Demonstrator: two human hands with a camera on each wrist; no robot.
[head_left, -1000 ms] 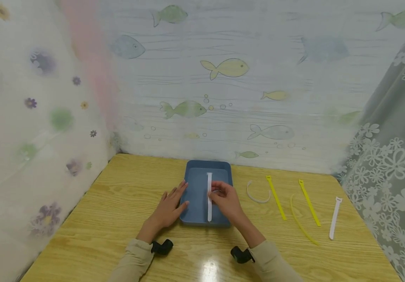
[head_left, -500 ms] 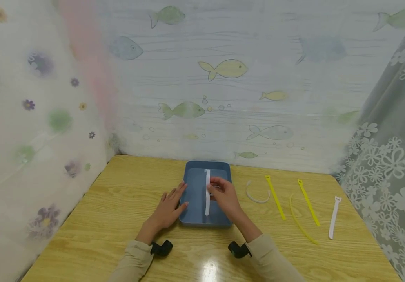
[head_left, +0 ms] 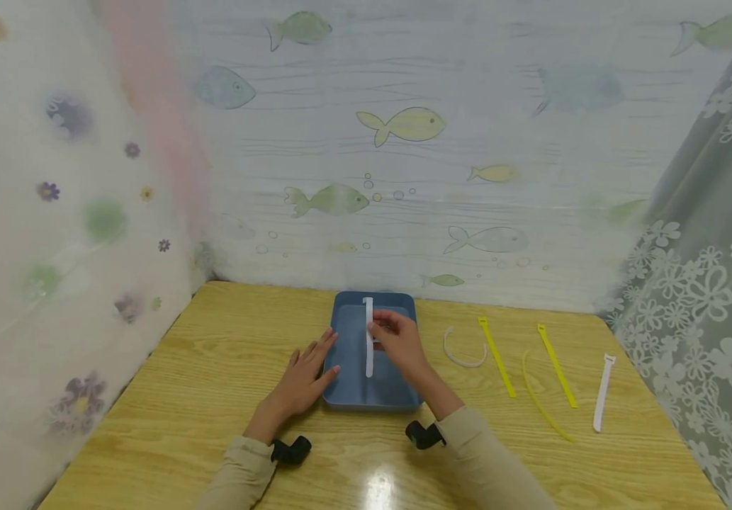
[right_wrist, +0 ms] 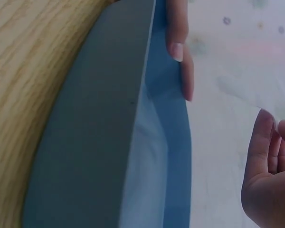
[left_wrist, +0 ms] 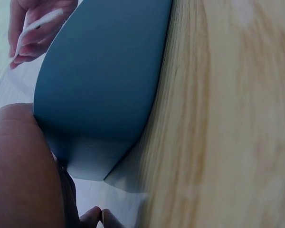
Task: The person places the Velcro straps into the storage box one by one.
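A blue tray (head_left: 348, 386) sits mid-table on the wooden table (head_left: 212, 368). My right hand (head_left: 380, 331) pinches a white strap (head_left: 368, 347) near its middle and holds it upright over the tray. My left hand (head_left: 322, 358) rests with straight fingers against the tray's left rim. In the left wrist view the tray's outer wall (left_wrist: 104, 80) fills the frame, with the right hand (left_wrist: 33, 26) and the strap (left_wrist: 40, 21) at the top left. In the right wrist view a left finger (right_wrist: 178, 42) lies on the tray rim (right_wrist: 147, 95).
To the right of the tray lie a curled white tie (head_left: 464, 353), three yellow ties (head_left: 496, 358) (head_left: 557, 367) (head_left: 541, 398) and a straight white tie (head_left: 603, 393). Patterned curtains close off the back and both sides.
My right hand has lifted the white strap off the tray floor and carried it slightly left and farther back. The left hand has stayed at the tray's rim.
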